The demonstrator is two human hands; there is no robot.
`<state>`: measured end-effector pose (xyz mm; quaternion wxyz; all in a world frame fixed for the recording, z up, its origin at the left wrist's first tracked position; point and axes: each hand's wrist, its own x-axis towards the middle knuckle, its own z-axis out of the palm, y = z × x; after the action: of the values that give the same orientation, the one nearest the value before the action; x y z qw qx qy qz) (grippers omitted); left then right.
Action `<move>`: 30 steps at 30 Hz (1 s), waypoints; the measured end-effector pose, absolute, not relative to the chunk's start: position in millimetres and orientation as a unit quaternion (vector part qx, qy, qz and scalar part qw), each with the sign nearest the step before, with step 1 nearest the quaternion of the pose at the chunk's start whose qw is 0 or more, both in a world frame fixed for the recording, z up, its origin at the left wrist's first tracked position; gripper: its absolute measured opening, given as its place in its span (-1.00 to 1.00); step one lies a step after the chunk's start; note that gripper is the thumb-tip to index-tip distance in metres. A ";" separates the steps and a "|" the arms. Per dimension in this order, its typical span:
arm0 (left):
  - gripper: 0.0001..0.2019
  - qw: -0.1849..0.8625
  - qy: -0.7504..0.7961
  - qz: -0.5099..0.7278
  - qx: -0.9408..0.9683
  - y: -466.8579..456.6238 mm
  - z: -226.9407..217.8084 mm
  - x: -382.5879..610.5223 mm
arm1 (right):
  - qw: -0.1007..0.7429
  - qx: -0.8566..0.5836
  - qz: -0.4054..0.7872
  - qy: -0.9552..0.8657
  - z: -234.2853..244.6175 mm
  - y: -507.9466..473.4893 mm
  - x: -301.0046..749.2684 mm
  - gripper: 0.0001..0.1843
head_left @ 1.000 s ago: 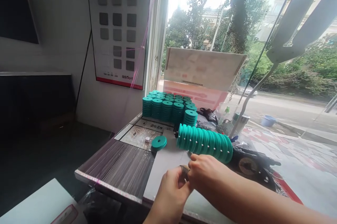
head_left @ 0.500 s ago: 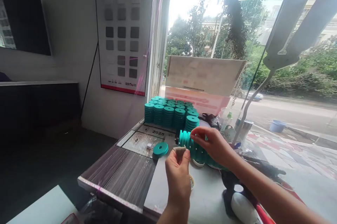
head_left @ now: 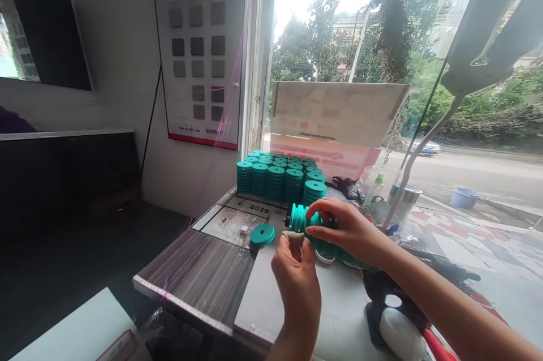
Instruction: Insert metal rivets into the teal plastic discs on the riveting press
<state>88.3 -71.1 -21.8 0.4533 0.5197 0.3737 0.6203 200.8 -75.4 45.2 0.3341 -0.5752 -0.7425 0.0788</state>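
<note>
In the head view, a row of grooved teal discs [head_left: 299, 218] lies on its side over a white board [head_left: 258, 299], a dark tip at its left end. My right hand [head_left: 345, 231] is closed over the row, with curled fingers on top and the thumb in front. Just below, my left hand [head_left: 297, 273] is pinched shut on a small beige piece of cloth [head_left: 293, 236], close against the discs' near side. The cloth covers part of the index finger. A single teal disc [head_left: 262, 234] lies flat to the left.
Several stacks of teal discs [head_left: 276, 183] stand at the back by the window. A small whitish block [head_left: 244, 230] sits on the table's printed mat. At right are a white rounded object [head_left: 401, 332], a lamp arm [head_left: 409, 174] and a can [head_left: 407, 197].
My right hand has gone from a fingertip pinch above the discs to a wider hold around them, its thumb lower. My left hand stays beside the row with the cloth. The view has shifted slightly.
</note>
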 end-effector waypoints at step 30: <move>-0.57 0.823 0.161 0.345 0.421 -99.0 -32.5 20.0 | 0.448 -0.537 0.055 -0.713 18.4 -150.8 154.8 -0.88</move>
<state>20.0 -99.0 -32.5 0.8231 0.4210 0.1614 0.3454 154.8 -150.8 18.4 0.4483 -0.5370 -0.7126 0.0549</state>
